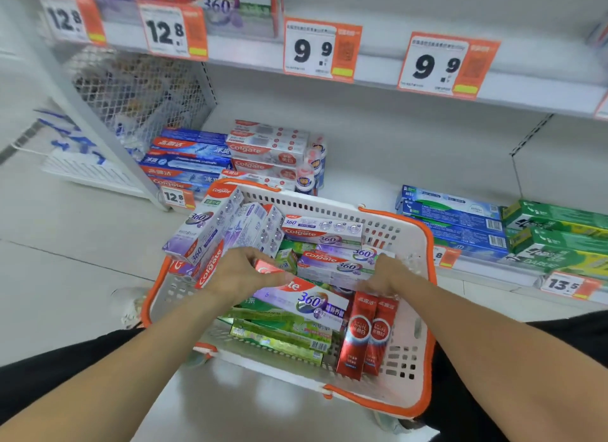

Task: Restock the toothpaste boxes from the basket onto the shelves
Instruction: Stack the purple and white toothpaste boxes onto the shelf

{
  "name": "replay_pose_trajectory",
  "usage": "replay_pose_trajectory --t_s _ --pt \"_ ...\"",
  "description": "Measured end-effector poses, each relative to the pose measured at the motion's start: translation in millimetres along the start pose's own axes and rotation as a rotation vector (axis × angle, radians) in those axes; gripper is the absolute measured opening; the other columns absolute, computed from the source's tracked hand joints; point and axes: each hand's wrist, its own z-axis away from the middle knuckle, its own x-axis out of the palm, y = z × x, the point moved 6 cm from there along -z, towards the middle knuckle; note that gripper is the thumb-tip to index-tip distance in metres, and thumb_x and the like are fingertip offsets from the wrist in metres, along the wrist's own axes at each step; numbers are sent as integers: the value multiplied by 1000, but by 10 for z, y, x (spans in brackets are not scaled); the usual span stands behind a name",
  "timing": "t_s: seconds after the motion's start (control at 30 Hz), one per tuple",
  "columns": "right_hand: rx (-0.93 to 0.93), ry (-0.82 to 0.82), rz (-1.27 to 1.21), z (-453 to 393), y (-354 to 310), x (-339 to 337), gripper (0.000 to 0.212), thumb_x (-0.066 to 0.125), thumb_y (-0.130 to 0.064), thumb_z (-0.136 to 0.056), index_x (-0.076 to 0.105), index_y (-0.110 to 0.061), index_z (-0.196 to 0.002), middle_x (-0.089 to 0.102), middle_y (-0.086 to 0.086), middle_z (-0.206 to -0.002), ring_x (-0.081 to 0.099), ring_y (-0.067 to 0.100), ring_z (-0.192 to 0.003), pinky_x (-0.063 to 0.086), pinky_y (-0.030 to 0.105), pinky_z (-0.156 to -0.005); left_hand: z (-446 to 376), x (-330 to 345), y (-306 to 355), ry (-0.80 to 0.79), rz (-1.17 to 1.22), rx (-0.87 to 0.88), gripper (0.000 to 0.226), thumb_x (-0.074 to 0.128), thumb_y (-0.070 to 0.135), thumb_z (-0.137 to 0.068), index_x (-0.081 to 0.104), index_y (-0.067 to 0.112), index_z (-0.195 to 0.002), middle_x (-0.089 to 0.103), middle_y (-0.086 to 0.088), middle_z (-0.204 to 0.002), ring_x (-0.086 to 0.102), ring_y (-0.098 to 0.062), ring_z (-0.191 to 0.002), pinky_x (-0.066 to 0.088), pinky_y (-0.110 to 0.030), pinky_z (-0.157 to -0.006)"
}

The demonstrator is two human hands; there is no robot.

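Both hands are down in the white basket (418, 310) with the orange rim, which sits on the floor in front of the shelves (427, 79). The left hand (240, 272) has its fingers curled round one end of a purple Colgate 360 box (312, 301) lying on top of the pile. The right hand (386, 277) grips the other end, though its fingers are blurry. Two red boxes (365, 336) stand just beside it, and green boxes (283, 333) lie underneath.

A shop: price tags (322, 48) line shelves (378, 76) stacked with boxed toothpaste (263, 145)
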Motion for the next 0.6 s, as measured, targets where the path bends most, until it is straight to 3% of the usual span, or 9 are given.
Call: replay_pose_trajectory --t_s 0.07,0.13,0.2,0.37,0.5,0.6 --pt "-9 -29 -74 24 -10 -63 109 87 -57 -63 32 -7 -142 56 8 -138 57 29 -121 51 37 -94 25 -119 26 41 -15 -8 39 93 31 -61 74 12 -89 44 4 -57 42 -8 -50 33 -11 -44" --pt "-48 -37 -81 108 -59 -137 110 89 -52 -62 27 -9 -142 56 10 -137 57 28 -119 52 39 -93 51 -244 47 68 -29 -3 38 93 32 -62 74 12 -88 46 6 -56 43 -8 -50 34 -13 -45" --pt "-92 -51 -46 150 -101 -192 99 90 -50 -64 34 -12 -136 59 9 -129 60 25 -110 53 38 -92 77 -362 87 85 -53 15 43 94 39 -56 74 16 -86 50 0 -66 47 -13 -59 38 -18 -51" --pt "-196 -193 -139 320 -464 -323 53 73 -56 -82 61 -12 -108 72 7 -94 75 20 -71 54 23 -55 151 -749 400 110 -158 63 42 95 37 -57 74 15 -87 46 7 -60 43 -9 -55 32 -14 -45" --pt "-327 -125 56 558 -918 -770 43 71 -51 -87 61 -8 -85 72 10 -74 74 25 -60 57 34 -73 278 -1131 883 138 -173 161 46 94 42 -51 74 19 -85 46 7 -59 43 -10 -54 33 -18 -47" --pt "-424 -28 2 874 -1224 -1316 38 72 -45 -88 68 -7 -89 66 6 -64 72 28 -56 55 31 -61 356 -1430 1269 176 -101 242 52 93 43 -48 74 20 -91 73 1 -81 69 -19 -72 53 -28 -62"
